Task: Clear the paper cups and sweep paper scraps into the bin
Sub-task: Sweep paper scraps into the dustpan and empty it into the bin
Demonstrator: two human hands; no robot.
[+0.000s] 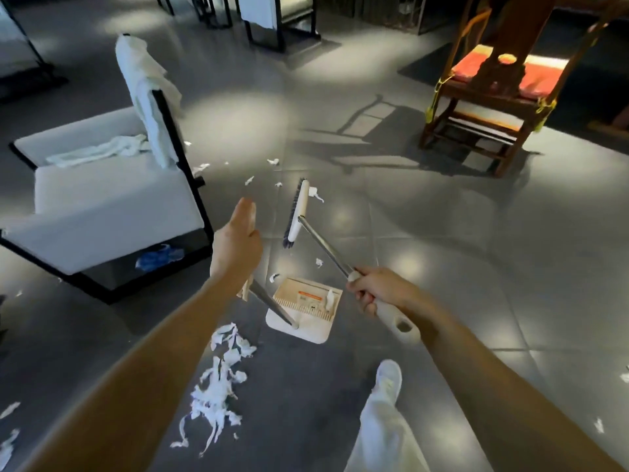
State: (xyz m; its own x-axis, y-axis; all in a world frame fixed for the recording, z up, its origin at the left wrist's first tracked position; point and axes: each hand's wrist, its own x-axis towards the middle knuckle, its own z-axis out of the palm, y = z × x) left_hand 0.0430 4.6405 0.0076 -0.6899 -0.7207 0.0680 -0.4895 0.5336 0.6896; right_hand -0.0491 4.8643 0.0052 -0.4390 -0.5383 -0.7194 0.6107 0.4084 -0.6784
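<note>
a: hands?
b: your left hand [236, 245] is gripping the white plastic dustpan's [313, 332] upright handle. your right hand [376, 291] is gripping the white-handled steel broom [299, 212].
a: scraps?
b: torn white paper scraps [218, 386] are lying piled on the grey tile floor [442, 267] beside the dustpan, with one sitting inside it.

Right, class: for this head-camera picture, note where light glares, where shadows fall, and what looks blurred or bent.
Head view: glare patches on the glossy floor; the wooden chair throws a long shadow leftward. Head view: the draped cloth is blurred, and the wide lens stretches the forearms at the bottom.
</note>
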